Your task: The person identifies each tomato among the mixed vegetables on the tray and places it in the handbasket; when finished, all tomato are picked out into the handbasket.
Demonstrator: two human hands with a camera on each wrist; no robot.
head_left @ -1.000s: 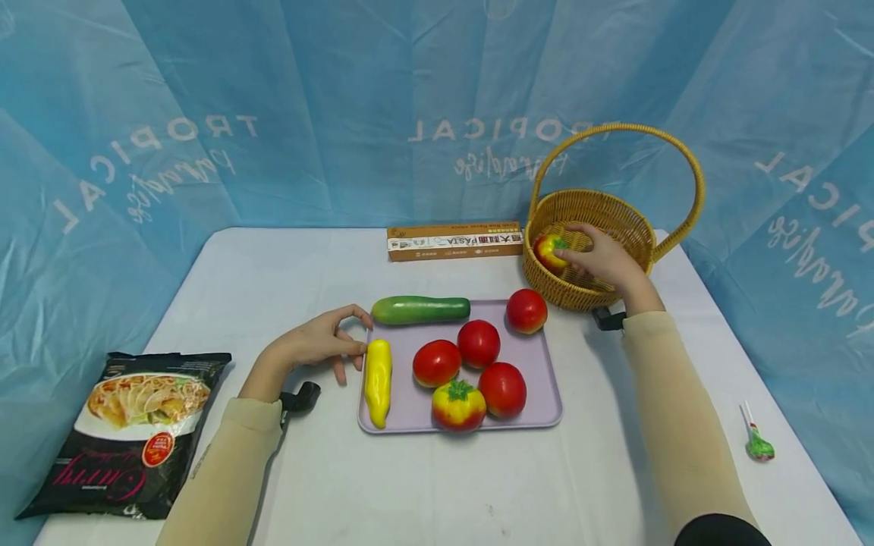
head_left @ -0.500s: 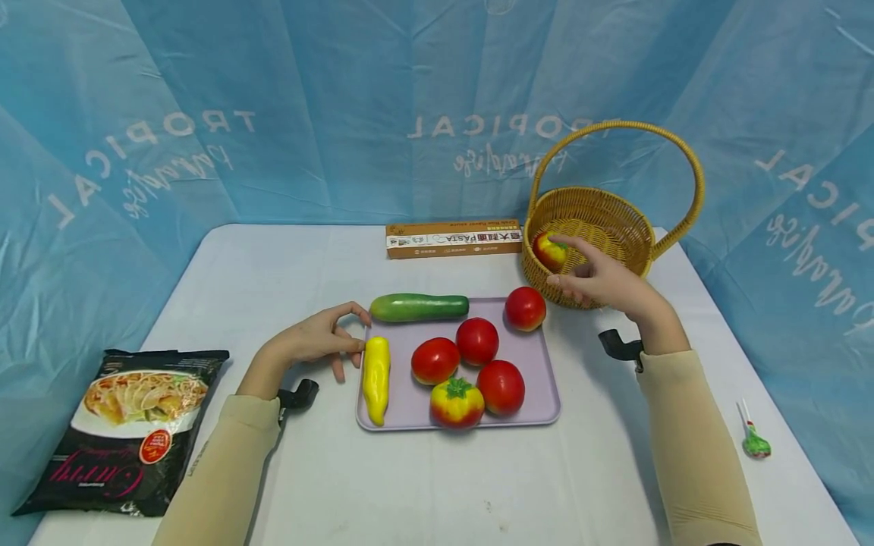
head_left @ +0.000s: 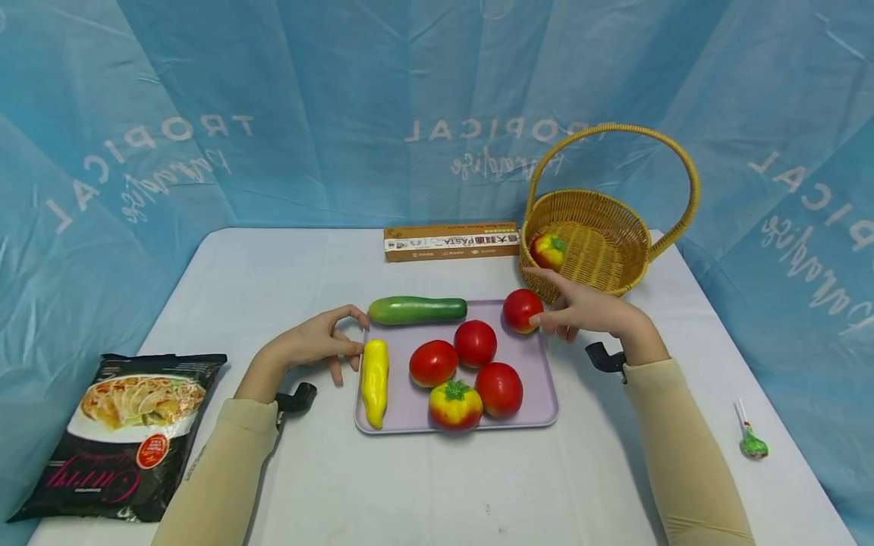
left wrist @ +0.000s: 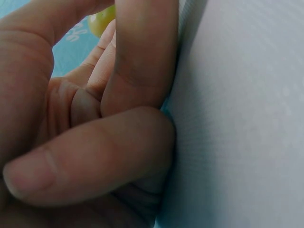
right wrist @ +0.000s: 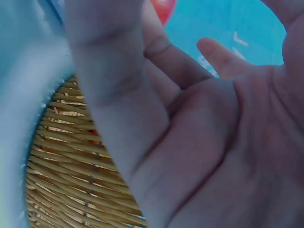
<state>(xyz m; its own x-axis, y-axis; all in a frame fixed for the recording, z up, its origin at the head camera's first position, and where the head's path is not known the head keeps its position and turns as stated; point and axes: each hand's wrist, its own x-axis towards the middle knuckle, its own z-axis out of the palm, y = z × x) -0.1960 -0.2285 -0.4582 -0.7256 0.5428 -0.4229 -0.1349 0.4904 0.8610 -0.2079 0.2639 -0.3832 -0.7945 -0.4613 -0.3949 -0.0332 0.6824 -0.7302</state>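
My left hand (head_left: pixel 312 343) rests at the left edge of the lilac tray (head_left: pixel 536 413), its fingertips by the rim, holding nothing. Just inside that rim lies a yellow pepper (head_left: pixel 374 385), with a green cucumber (head_left: pixel 418 311) along the far edge. Over the tray's far right corner reaches my right hand (head_left: pixel 590 309), fingers spread, close to a red tomato (head_left: pixel 522 311); whether they touch it cannot be told. Several more tomatoes (head_left: pixel 476 343) and a red-yellow bell pepper (head_left: pixel 455 406) sit on the tray. Another bell pepper (head_left: pixel 548 252) lies in the wicker basket (head_left: pixel 645 258), partly behind my right hand.
A long brown pasta box (head_left: pixel 451 242) lies at the table's far edge, left of the basket. At the left is a black noodle packet (head_left: pixel 130 440). Toward the right edge lies a green lollipop (head_left: pixel 753 441). Blue cloth hangs behind the table (head_left: pixel 437 493).
My right hand has let go of the bell pepper in the basket and come out, moving down and left to the tomato at the tray's corner. The left hand has stayed put.
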